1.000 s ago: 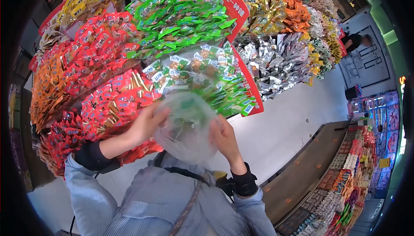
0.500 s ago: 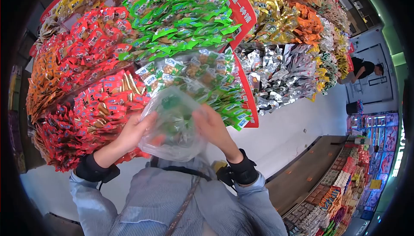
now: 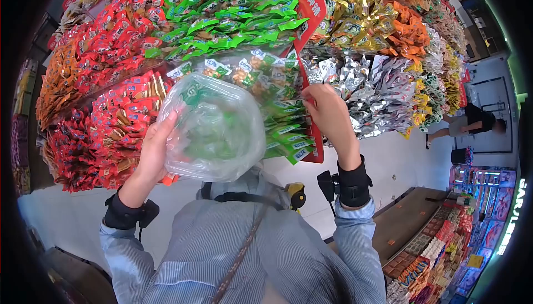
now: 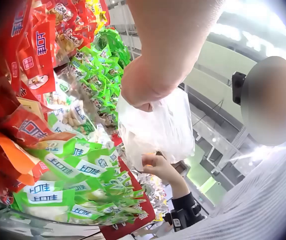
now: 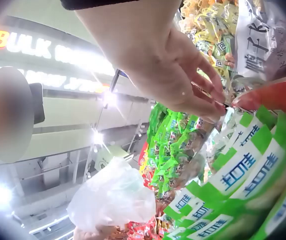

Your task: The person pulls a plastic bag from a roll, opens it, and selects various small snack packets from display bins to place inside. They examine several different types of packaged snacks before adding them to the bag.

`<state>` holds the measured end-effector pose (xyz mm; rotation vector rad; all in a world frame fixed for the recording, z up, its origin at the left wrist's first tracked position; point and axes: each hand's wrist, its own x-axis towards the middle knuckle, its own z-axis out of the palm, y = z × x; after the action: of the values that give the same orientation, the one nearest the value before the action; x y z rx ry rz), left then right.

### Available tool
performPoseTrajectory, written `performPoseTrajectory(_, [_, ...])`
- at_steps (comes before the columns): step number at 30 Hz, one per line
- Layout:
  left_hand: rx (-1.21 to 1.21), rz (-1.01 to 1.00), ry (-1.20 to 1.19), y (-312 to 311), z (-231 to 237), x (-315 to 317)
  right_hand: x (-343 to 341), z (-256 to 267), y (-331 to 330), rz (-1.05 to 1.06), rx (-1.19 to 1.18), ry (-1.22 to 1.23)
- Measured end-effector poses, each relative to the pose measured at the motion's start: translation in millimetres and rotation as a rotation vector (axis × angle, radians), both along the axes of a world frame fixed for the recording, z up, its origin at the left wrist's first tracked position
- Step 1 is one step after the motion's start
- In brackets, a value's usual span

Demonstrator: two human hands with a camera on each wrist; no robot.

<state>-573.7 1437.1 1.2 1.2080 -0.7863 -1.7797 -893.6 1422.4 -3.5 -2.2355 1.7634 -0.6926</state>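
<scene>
Left grip: the near side of the clear plastic bag (image 3: 216, 132) is held by the left hand (image 3: 152, 151), thumb laid against the film.
Bag: hung beside the left grip, between both hands — apart from the right hand.
Right grip: the fingers of the right hand (image 3: 331, 112) are bent close together; whether anything is pinched cannot be told.
Near right grip: green-and-white packets (image 3: 291, 137) and a red panel (image 3: 316, 143) are seen below it, silver packets (image 3: 377, 101) just beyond.
Beyond left grip: red packets (image 3: 122, 107) are heaped.
</scene>
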Motion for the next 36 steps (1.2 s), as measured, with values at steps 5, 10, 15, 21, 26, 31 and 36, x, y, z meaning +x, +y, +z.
performPoseTrajectory(5, [-0.022, 0.043, -0.023, 2, -4, 0, -7, -26, -8, 0.126, 0.081, 0.221])
performPoseTrajectory(10, [-0.007, 0.058, -0.026, 1, 1, -3, -5, -39, -10, 0.123, -0.015, 0.352])
performPoseTrajectory(15, [-0.061, -0.017, -0.003, -1, -8, 7, -2, -36, -10, 0.112, -0.1, 0.341])
performPoseTrajectory(21, [-0.055, 0.025, 0.02, 1, -7, 3, -3, -15, -10, 0.11, -0.176, 0.189])
performPoseTrajectory(26, [-0.047, -0.077, 0.057, -3, -14, 15, -10, 14, -14, 0.134, -0.188, -0.31])
performPoseTrajectory(31, [-0.046, -0.006, 0.017, -3, -11, 5, -17, 31, -13, -0.124, 0.136, -0.962])
performPoseTrajectory(36, [-0.049, -0.019, -0.023, -3, -12, 8, -27, 34, -17, -0.16, 0.17, -1.139])
